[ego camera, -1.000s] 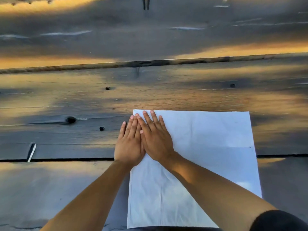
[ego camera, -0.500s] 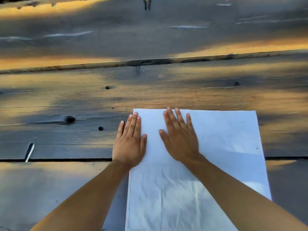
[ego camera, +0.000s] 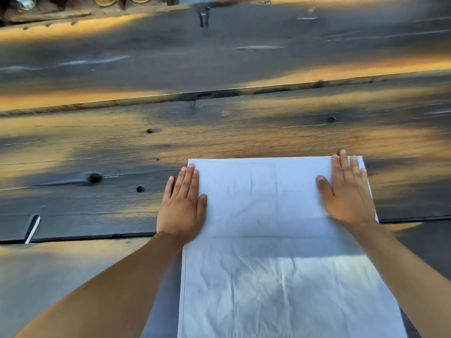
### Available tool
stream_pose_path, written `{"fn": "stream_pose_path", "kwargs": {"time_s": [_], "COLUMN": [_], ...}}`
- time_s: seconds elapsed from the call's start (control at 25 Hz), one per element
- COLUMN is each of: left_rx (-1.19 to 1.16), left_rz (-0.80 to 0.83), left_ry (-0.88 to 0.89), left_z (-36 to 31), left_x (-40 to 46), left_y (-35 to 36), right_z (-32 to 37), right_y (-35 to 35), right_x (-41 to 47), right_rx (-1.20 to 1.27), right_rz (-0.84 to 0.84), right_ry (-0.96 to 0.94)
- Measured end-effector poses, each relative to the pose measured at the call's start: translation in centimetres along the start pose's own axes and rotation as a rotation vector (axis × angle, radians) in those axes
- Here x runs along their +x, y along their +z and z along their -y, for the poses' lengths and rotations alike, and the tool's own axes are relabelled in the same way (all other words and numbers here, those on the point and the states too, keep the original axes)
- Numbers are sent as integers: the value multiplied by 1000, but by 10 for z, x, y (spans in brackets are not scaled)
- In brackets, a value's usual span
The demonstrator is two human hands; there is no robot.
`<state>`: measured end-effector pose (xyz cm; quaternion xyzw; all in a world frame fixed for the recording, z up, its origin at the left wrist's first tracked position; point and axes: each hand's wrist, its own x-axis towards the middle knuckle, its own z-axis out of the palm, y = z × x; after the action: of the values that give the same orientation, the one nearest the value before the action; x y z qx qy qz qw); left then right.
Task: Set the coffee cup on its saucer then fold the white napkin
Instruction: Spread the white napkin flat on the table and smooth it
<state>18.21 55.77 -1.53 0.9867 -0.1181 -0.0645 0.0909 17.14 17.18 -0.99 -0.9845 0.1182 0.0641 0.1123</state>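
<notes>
The white napkin (ego camera: 273, 240) lies flat on the dark wooden table, running from mid-frame down past the bottom edge. A crease crosses it just below my hands. My left hand (ego camera: 181, 206) rests palm down on the napkin's far left corner, half on the wood. Palm down on the far right corner lies my right hand (ego camera: 346, 191), fingertips at the far edge. Both hands are flat with fingers extended and hold nothing. No coffee cup or saucer is in view.
The table (ego camera: 219, 132) is made of wide dark planks with knots and seams. A white-edged notch (ego camera: 33, 228) marks the plank at the left. Beyond the far edge at the top stand some woven baskets (ego camera: 105, 0).
My right hand slid from beside the left hand across the napkin to its far right corner. The left hand stayed at the left corner. The view tilted up a little.
</notes>
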Motion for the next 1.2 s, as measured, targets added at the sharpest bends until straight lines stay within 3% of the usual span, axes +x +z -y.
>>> {"fn": "stream_pose_path", "kwargs": {"time_s": [0.08,0.24,0.32,0.52,0.72,0.84,1.04,1.2], "left_rx": [-15,-39,-27,-19,-15,-6,0,-3], "left_rz": [-9,-16,-13,-11,-10,-11,-15,-15], "left_ry": [0,9,21,20,17,20,15,11], "left_z": [1,2,3,4,3,4,2,2], "left_x": [0,-1,-1,0,0,0,0,1], "left_y": [0,0,0,0,0,0,1,1], "right_z": [44,189,227,157,13,-16,50,178], "right_y": [4,34,46,47,11,2,13,31], "right_x": [-2,-36,-48,-45,-23,-21,-19,-52], "right_rx": [49,75,57,-56,-95,-82,56,73], "right_rz": [-35,-13,57,32,-8,21,-44,-83], "right_ry": [30,-405,-510,-439,-105,-37,61,-268]}}
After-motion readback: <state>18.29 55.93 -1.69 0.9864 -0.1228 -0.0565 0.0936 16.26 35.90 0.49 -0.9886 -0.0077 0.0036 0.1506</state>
